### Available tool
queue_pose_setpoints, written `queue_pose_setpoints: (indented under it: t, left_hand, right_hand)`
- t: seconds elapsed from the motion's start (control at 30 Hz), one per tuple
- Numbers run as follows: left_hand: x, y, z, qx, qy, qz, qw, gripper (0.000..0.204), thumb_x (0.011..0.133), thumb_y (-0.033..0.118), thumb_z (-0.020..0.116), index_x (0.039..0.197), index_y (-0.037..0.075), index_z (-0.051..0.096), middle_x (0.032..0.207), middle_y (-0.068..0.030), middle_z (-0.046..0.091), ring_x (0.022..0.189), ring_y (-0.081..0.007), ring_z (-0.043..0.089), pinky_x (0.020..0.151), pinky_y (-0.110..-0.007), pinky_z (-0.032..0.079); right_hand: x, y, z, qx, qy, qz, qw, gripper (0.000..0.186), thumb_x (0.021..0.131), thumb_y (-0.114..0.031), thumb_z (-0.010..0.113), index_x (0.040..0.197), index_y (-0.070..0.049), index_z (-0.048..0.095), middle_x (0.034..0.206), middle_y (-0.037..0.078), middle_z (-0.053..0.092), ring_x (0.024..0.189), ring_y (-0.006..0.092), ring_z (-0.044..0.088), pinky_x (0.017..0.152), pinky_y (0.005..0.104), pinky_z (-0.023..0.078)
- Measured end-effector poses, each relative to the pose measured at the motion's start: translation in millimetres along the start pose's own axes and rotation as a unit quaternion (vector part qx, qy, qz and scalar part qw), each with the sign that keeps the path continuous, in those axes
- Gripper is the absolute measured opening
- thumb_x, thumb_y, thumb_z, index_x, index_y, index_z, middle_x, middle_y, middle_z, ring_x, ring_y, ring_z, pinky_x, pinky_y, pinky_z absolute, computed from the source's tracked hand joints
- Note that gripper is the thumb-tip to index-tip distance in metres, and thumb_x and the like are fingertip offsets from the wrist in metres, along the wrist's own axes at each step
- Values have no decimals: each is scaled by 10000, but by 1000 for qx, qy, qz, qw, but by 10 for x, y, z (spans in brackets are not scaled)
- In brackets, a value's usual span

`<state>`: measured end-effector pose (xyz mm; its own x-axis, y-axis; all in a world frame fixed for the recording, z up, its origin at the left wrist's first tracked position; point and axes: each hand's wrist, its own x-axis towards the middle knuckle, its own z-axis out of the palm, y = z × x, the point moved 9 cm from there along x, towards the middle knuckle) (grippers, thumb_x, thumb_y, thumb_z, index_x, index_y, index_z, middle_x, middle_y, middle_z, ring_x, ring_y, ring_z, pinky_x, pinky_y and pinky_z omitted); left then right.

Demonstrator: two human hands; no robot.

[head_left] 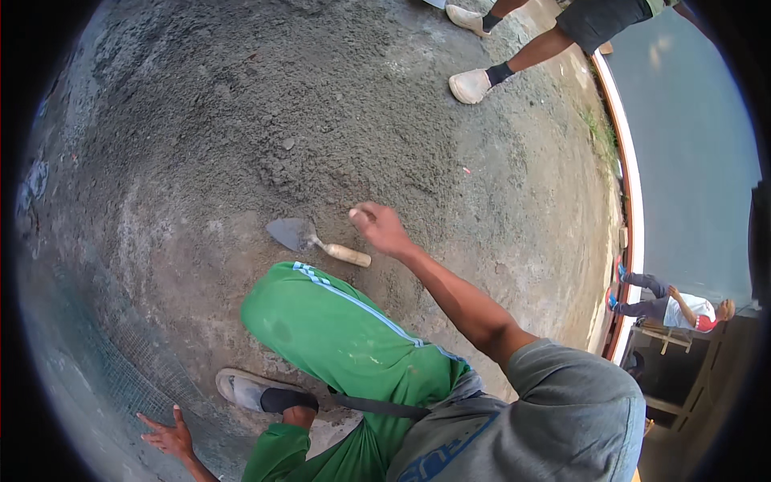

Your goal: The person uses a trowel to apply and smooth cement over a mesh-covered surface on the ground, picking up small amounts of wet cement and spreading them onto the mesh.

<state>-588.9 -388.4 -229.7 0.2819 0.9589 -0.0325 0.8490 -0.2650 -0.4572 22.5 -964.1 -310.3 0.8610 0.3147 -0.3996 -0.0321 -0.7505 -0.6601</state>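
The right hand (381, 229) curls at centre, whether around anything I cannot tell, beside a trowel (332, 251) lying centre-left; the left hand (170, 439) spreads, lower left. Grey mix (217, 104) covers upper left.

Right arm (466, 299) bare below the short sleeve (574, 394), reaching forward and leftward across the body with only a slight elbow bend; right hand (384, 231) ahead of the bent knee (277, 304), fingers curled inward. Left hand (170, 439) low and out to the side, fingers spread, most of its forearm (198, 469) beyond the lower edge.
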Motion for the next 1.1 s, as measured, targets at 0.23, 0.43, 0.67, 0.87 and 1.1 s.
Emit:
queue_pose_setpoints:
  t: [0.23,0.43,0.67,0.87,1.1]
  left_hand:
    - [142,-89,111,109,0,-65,992,1333,715,959,674,1741,320,111,1558,-445,355,1338,-564,515,1020,-612,500]
    - [64,-204,-201,92,49,-117,988,1363,653,842,830,1722,308,175,1623,-403,330,1439,-530,457,1118,-603,428]
    - [191,-239,-799,-131,149,-52,979,914,742,296,898,1559,236,490,1478,-311,568,1352,-500,565,1097,-558,491]
    - [-113,-954,-928,-175,144,-116,967,758,810,184,819,1505,233,521,1393,-208,679,1180,-448,692,964,-536,561]
    - [-259,-1366,-1599,-204,140,-152,957,754,823,180,814,1511,247,514,1271,-187,752,1077,-468,728,916,-558,568]
  right_hand:
    - [-214,454,-103,553,-23,206,807,479,1131,-341,414,1215,93,597,1111,245,734,1009,308,748,880,443,620]
    - [-50,64,89,466,-42,165,868,417,1101,-292,513,1155,93,665,1025,235,757,958,322,767,862,385,627]
    - [-289,692,1144,-189,-88,-9,978,436,973,-385,638,1182,-13,731,1078,255,767,965,459,740,814,523,548]
    - [-659,579,1508,-128,-182,-92,971,373,973,-322,645,1155,-5,717,1018,230,765,904,412,736,781,499,539]
    - [-501,-69,876,-24,-8,-113,993,207,979,-197,668,1033,3,674,836,126,694,753,238,639,698,418,502]
